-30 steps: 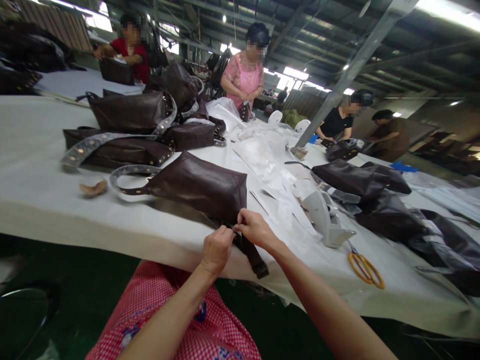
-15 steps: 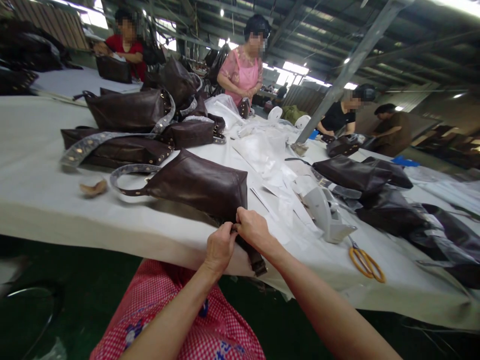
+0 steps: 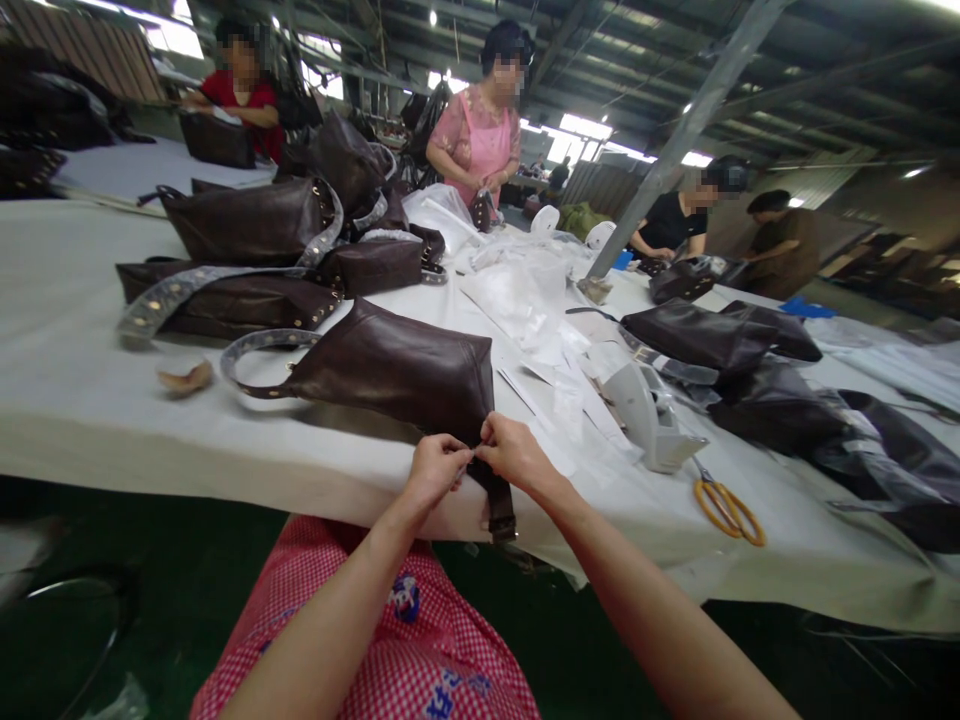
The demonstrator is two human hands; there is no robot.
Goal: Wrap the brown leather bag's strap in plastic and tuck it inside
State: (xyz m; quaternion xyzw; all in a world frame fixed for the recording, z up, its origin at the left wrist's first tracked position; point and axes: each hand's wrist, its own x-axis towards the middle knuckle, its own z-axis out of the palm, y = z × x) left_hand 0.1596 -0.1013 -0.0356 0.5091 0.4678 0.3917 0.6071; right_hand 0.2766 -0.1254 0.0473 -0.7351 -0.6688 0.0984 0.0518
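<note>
A dark brown leather handbag [image 3: 405, 365] lies on its side at the near edge of the table. Its strap, wrapped in clear plastic, loops out to the left, and a strap end with a buckle [image 3: 502, 520] hangs over the edge. At the bag's lower right corner, my left hand [image 3: 437, 470] is closed in a pinch. My right hand [image 3: 516, 452] pinches right beside it, against the bag's corner. The fingertips of both hands nearly meet. Whatever small part they hold is hidden between the fingers.
Scissors with orange handles [image 3: 727, 512] and a grey-white tape dispenser [image 3: 649, 415] lie to the right. More brown bags [image 3: 247, 220] are stacked at left, others [image 3: 780, 420] at right. Plastic and paper sheets [image 3: 525, 300] cover the middle. Several co-workers stand beyond; a slanted post [image 3: 682, 150] rises behind.
My left fingers have shifted slightly and turned at the bag's corner. The hanging buckle end has swung a little to the left. The whole view has shifted slightly.
</note>
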